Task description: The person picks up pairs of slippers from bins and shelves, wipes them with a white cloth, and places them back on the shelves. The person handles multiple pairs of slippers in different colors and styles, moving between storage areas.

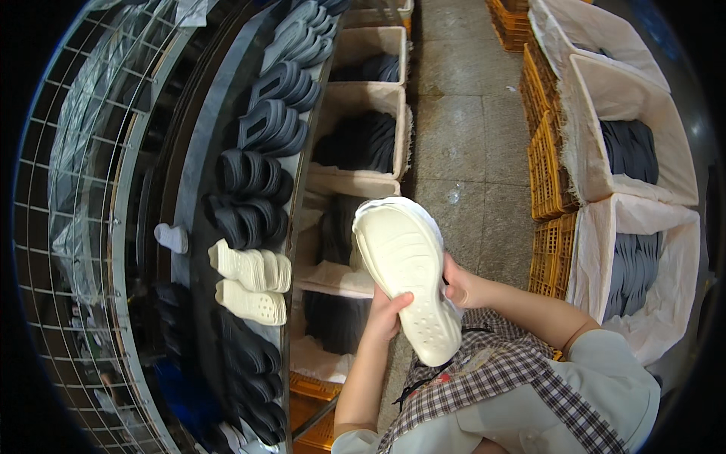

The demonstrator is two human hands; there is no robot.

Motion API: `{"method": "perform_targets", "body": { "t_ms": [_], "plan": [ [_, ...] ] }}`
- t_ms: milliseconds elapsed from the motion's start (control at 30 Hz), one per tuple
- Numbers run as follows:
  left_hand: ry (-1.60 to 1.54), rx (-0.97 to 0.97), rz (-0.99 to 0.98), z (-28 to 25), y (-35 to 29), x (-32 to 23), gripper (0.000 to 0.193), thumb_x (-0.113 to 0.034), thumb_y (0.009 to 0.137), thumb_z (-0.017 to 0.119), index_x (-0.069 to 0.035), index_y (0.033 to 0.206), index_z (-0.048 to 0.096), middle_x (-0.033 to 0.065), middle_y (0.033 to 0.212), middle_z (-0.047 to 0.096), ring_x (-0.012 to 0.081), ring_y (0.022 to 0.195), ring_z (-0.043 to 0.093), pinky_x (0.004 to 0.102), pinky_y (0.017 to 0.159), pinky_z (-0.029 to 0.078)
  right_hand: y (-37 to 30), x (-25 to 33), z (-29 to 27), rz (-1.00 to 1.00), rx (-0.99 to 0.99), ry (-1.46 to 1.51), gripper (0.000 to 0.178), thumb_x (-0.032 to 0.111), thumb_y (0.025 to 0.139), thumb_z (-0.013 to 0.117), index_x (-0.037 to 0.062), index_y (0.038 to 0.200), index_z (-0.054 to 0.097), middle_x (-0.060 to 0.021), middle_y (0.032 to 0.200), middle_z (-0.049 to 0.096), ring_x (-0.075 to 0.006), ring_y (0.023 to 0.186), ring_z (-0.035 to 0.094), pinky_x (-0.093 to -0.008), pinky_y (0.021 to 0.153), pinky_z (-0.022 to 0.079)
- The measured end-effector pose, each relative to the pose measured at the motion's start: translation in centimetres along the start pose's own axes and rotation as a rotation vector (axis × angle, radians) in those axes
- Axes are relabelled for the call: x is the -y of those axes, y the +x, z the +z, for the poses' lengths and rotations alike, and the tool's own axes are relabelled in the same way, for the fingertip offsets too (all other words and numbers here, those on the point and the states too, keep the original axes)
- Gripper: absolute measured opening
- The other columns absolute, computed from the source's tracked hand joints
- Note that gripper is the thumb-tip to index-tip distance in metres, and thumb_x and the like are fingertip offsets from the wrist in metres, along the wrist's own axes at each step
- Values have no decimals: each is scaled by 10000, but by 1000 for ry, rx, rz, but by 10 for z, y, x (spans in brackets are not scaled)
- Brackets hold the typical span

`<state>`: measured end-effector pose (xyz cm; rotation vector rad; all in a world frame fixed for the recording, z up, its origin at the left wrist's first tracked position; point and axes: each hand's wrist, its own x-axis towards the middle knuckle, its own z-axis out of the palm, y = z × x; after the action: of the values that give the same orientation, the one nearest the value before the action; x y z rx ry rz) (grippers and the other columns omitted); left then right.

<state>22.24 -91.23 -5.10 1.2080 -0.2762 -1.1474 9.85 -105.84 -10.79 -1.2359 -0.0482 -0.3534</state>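
Note:
In front of my body I hold cream shoe soles point(404, 261), the upper one tilted with its wide end away from me and small round dimples near its narrow end. A whiter edge shows beneath it, so more than one layer seems stacked. My left hand point(384, 314) is closed on the left edge, its thumb lying on top. At the opposite edge, my right hand point(461, 284) grips the side, with some of its fingers hidden underneath. Two stacks of similar cream soles point(251, 303) rest on the narrow bench to my left.
Along the bench point(208, 117) stand rows of black soles point(249, 219) and grey soles point(276, 125). Wire mesh point(79, 250) runs beyond it. Cloth-lined crates point(367, 94) with dark soles line its near side. Yellow crates point(550, 166) with cloth liners stand right of the paved floor point(454, 144).

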Motion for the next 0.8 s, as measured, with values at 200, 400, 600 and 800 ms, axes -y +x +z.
{"method": "perform_targets", "body": {
  "t_ms": [200, 400, 600, 800],
  "plan": [
    [610, -143, 499, 0, 1, -5, 1187, -175, 658, 848, 40, 1410, -44, 229, 1342, 340, 300, 1208, 422, 399, 1018, 362, 14, 50, 8, 190, 47, 63, 688, 212, 747, 778, 28, 1326, 455, -135, 1214, 576, -238, 1123, 551, -357, 937, 470],
    [920, -100, 788, -26, 17, -26, 1157, -237, 552, 884, 21, 1377, 115, 222, 1282, 292, 365, 1199, 319, 480, 1000, 307, 40, 60, 24, 48, -68, -429, 543, 220, 773, 761, 49, 1246, 556, -80, 1258, 575, -211, 1112, 558, -342, 946, 446],
    [931, -63, 790, -43, 26, -28, 1154, -248, 561, 883, 10, 1380, 112, 224, 1274, 296, 371, 1176, 344, 487, 993, 308, 45, 40, 31, 19, -160, -349, 548, 201, 760, 776, 39, 1236, 558, -89, 1224, 589, -187, 1084, 561, -326, 929, 455],
    [949, -66, 647, -53, 32, -8, 1175, -271, 566, 886, 38, 1381, 98, 256, 1287, 270, 390, 1189, 340, 489, 999, 315, 29, -13, 22, 288, -242, -2, 531, 145, 749, 784, 17, 1215, 564, -83, 1175, 608, -160, 1038, 565, -314, 903, 471]
  ]
}}
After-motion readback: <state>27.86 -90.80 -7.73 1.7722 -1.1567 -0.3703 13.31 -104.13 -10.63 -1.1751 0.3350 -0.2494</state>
